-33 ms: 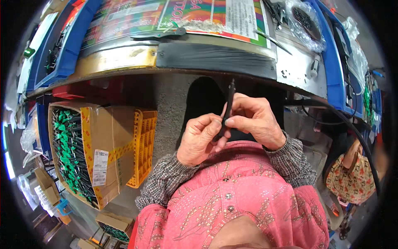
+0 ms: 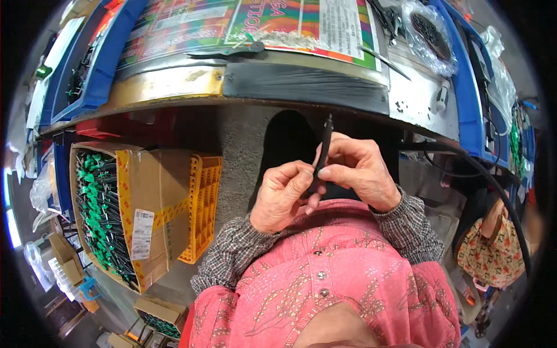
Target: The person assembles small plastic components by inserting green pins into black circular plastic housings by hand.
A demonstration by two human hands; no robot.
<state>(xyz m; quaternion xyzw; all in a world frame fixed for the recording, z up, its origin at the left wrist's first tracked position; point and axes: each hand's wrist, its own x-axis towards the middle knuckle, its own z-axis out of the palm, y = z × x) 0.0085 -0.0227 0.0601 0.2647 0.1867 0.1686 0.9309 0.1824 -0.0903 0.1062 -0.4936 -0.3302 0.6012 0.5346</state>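
Both hands meet in front of my pink top, just short of the workbench's near edge. Between them is a slim black pen-shaped piece with a thin tip, standing roughly upright and pointing toward the bench. My left hand is closed around its lower end, thumb and forefinger pinching there. Thumb and fingers of my right hand grip it slightly higher. Fingers hide the lower part, and its exact kind cannot be made out.
Across the workbench edge lie a dark flat tool, a metal rod and a bagged coil. Blue bins flank it. At left stand a carton of black cables with green ends and a yellow crate.
The view has shifted very slightly, and the black piece leans a touch more to the right. Both hands keep their hold on it.
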